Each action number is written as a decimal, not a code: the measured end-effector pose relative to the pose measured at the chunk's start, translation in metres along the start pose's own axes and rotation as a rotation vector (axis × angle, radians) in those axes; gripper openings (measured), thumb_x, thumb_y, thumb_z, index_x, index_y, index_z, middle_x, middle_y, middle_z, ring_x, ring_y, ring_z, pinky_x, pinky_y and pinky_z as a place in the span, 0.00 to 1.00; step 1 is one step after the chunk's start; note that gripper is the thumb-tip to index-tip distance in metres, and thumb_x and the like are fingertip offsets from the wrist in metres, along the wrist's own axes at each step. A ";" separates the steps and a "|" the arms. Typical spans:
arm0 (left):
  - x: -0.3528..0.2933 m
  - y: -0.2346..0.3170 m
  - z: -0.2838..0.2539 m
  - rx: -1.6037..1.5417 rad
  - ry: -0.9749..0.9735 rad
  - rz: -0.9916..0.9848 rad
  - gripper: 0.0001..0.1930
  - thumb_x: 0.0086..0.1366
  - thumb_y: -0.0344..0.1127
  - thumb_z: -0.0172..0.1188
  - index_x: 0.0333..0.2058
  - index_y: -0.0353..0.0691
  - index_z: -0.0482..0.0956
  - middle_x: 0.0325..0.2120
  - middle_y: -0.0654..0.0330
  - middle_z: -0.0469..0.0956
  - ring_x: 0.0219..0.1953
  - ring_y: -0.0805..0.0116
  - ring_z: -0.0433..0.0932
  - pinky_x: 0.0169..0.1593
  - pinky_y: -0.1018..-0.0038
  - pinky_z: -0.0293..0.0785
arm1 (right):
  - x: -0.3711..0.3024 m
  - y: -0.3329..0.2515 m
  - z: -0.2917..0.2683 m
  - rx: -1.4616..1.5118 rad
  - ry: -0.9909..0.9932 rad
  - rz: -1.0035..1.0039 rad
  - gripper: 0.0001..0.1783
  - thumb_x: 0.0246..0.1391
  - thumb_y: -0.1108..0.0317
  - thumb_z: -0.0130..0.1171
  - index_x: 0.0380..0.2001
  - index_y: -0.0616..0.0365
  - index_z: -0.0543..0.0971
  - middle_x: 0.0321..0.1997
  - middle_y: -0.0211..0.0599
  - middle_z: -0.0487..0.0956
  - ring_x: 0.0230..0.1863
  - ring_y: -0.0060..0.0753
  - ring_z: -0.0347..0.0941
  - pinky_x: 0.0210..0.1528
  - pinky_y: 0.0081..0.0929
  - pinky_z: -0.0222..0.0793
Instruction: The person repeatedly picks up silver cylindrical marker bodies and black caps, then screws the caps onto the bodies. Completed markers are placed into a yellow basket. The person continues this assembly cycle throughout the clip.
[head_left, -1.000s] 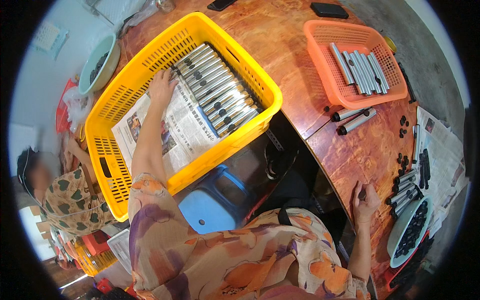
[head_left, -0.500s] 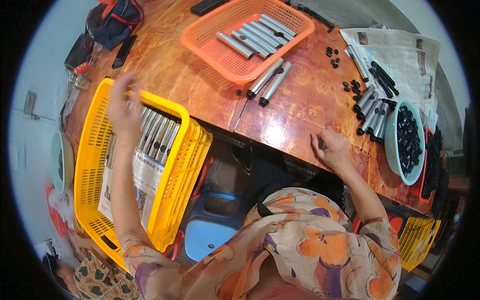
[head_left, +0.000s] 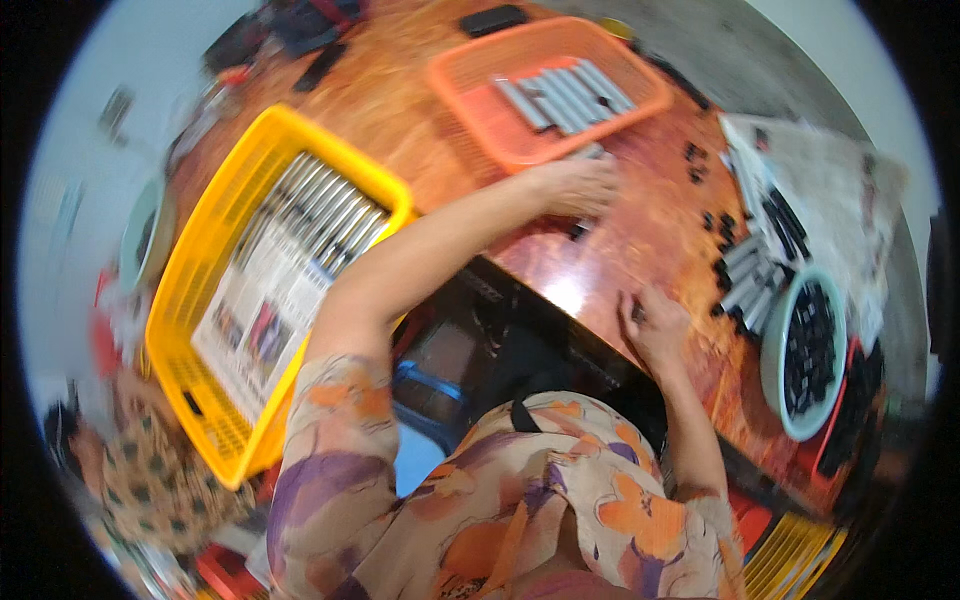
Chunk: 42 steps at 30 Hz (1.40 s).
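Observation:
My left hand (head_left: 583, 187) reaches across to the table just in front of the orange basket (head_left: 470, 115). Its blurred fingers are closed over a silver tube (head_left: 590, 152); the tube's far end shows above the hand, and a black end (head_left: 577, 231) shows below it. A second tube that lay there is mostly hidden by the hand. My right hand (head_left: 660, 325) rests near the table's front edge, fingers curled around a small black plug (head_left: 638, 313). Several silver tubes (head_left: 562, 100) lie side by side in the orange basket.
A yellow crate (head_left: 165, 330) at the left holds newspaper and a row of silver tubes (head_left: 318, 210). On the right are black-ended tubes (head_left: 750, 275), loose black plugs (head_left: 695, 160), newspaper (head_left: 850, 180) and a pale green bowl (head_left: 768, 350) of black pieces. Another person (head_left: 150, 470) is at lower left.
My left hand has gone from above the yellow crate over to the tubes in front of the orange basket and closed there. The right hand stays near the table edge. The view has shifted.

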<state>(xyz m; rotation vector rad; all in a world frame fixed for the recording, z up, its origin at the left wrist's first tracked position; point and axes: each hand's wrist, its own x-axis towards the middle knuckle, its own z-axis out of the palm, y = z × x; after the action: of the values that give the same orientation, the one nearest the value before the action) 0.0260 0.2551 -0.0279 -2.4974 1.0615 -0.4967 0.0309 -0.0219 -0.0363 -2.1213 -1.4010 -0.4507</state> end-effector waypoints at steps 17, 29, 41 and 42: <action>-0.359 0.130 -0.173 0.312 0.146 -1.817 0.23 0.59 0.34 0.54 0.54 0.44 0.65 0.36 0.51 0.68 0.41 0.53 0.71 0.42 0.61 0.69 | -0.003 -0.001 0.002 0.040 -0.117 0.022 0.14 0.49 0.69 0.61 0.15 0.56 0.68 0.14 0.40 0.68 0.14 0.43 0.67 0.17 0.34 0.60; -0.459 0.172 -0.092 0.197 -0.321 -1.985 0.11 0.54 0.30 0.58 0.38 0.37 0.75 0.34 0.52 0.72 0.42 0.52 0.71 0.46 0.62 0.68 | -0.004 -0.003 -0.002 -0.043 -0.147 0.033 0.14 0.49 0.71 0.61 0.17 0.58 0.67 0.14 0.41 0.66 0.13 0.42 0.65 0.17 0.33 0.58; -0.439 0.142 -0.087 0.260 -0.220 -1.760 0.14 0.56 0.25 0.53 0.43 0.38 0.73 0.39 0.52 0.74 0.42 0.51 0.72 0.46 0.61 0.70 | 0.005 -0.013 -0.010 -0.009 -0.137 0.057 0.11 0.48 0.71 0.61 0.17 0.57 0.70 0.14 0.40 0.67 0.14 0.40 0.67 0.17 0.33 0.60; -0.429 0.135 -0.089 0.323 -0.151 -1.747 0.14 0.57 0.25 0.53 0.44 0.38 0.73 0.39 0.52 0.74 0.42 0.51 0.73 0.45 0.61 0.70 | 0.005 -0.012 -0.009 -0.013 -0.126 0.056 0.11 0.47 0.70 0.61 0.17 0.57 0.70 0.14 0.40 0.68 0.14 0.40 0.67 0.17 0.32 0.61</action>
<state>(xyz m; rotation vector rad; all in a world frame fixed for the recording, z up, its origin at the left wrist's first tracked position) -0.3764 0.4672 -0.0880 -2.4083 -1.3839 -0.7262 0.0219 -0.0195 -0.0232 -2.2268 -1.4067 -0.3099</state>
